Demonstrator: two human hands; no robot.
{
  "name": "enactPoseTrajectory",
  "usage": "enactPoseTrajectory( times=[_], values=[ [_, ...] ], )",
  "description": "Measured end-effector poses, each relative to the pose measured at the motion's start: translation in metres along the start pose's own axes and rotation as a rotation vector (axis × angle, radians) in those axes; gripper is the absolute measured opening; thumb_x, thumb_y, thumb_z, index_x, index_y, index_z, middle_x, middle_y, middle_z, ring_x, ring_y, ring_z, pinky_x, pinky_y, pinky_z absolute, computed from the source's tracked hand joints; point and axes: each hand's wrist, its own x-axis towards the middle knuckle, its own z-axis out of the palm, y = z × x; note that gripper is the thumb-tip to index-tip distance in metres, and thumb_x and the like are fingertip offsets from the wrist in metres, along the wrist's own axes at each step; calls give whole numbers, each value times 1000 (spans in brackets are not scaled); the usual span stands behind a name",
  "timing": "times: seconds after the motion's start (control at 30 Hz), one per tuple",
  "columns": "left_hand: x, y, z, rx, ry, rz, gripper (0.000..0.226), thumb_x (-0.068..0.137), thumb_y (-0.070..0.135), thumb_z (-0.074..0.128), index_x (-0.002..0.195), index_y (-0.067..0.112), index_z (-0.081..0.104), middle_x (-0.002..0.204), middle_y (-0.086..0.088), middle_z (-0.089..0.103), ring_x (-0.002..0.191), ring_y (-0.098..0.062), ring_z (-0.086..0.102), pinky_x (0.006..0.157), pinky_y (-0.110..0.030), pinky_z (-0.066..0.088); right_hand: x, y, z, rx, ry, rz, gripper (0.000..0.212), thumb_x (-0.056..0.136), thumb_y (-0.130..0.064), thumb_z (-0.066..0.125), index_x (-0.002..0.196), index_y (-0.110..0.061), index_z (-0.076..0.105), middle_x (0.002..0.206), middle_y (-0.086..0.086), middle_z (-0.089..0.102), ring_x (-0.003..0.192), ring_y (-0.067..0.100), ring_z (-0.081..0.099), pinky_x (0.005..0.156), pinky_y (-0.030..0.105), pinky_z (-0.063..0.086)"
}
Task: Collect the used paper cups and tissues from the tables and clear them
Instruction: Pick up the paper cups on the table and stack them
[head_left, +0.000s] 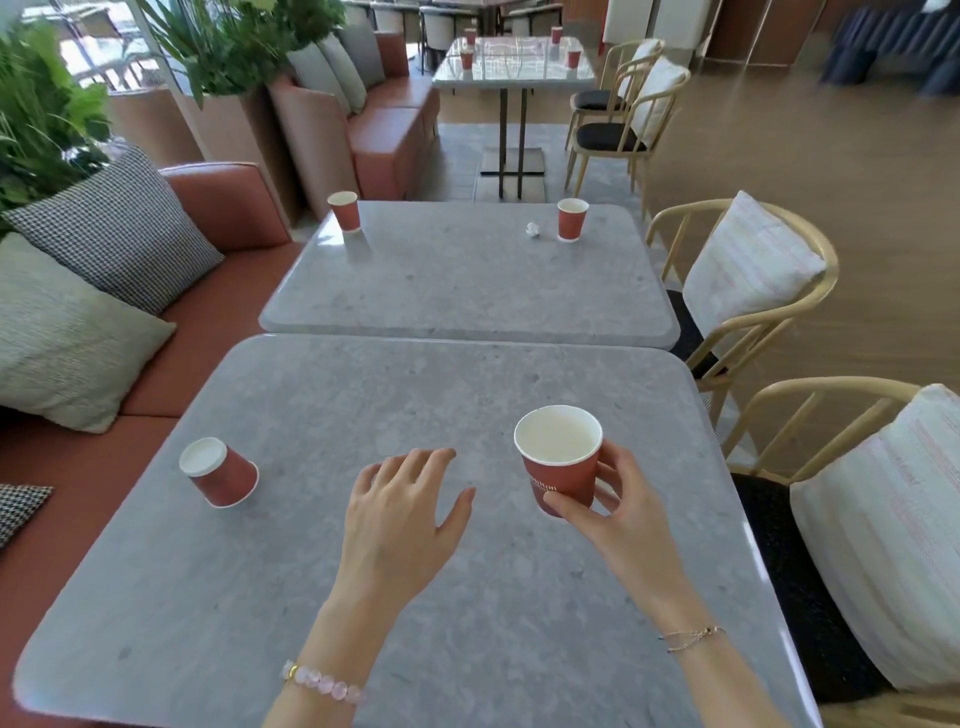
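Note:
My right hand (613, 512) grips an upright red paper cup (561, 462) with a white inside, over the right part of the near grey table (363, 597). My left hand (402, 512) hovers open over the table's middle, fingers spread, holding nothing. A second red cup (221, 475) stands on the near table at the left. On the table behind (467, 291), one red cup (345, 210) stands at the far left corner and another (572, 219) at the far right, with a small crumpled white tissue (533, 229) just left of it.
A rust-coloured bench (218, 338) with cushions (67, 338) runs along the left, with plants behind it. Wooden chairs (753, 291) with pale cushions line the right side. A third table (514, 65) farther back carries several more red cups.

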Motion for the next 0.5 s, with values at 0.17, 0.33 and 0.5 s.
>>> enactPoseTrajectory(
  times=[0.17,0.33,0.5],
  values=[
    [-13,-11,-13,14,44,-86,36,80,38,58,105,13,68,96,2,71,87,-24,68,81,-39,50,3,-5,17,22,-71,-31,59,66,-13,84,113,-33,54,111,-14,64,100,-8,60,77,5,45],
    [-30,-30,-29,59,94,-202,41,84,43,49,104,14,69,96,3,71,87,-22,68,81,-37,50,10,-13,45,47,-169,-36,59,64,-18,85,105,-46,53,103,-27,64,97,-13,59,73,2,44],
    [-46,-59,-38,84,121,-289,37,83,40,54,103,13,68,94,2,71,84,-24,68,77,-37,51,13,-23,81,78,-270,-49,57,65,-16,84,107,-41,54,102,-24,65,99,-11,59,73,2,44]
  ],
)
